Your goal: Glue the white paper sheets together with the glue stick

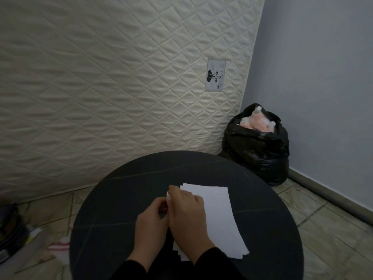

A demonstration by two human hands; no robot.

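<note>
— What's on the round dark table?

— A small stack of white paper sheets, the edges slightly fanned at the near corner. It lies right of centre, running away from the person.

— And the hands?

— Both are over the left edge of the stack, side by side and touching. The right hand lies across the paper with the fingers curled; something small and white pokes out between finger and thumb at the far end. It may be the glue stick, but I cannot tell for sure. The left hand is curled too, its fingertips drawn in against the right hand. Whether it pinches anything, I cannot tell; the right hand covers that spot.

— Anything that holds things?

— A black plastic bag on the tiled floor in the corner, past the table, beside the quilted mattress leaning upright. Its mouth is open, and pink and white fluffy stuff fills it to the top.
</note>
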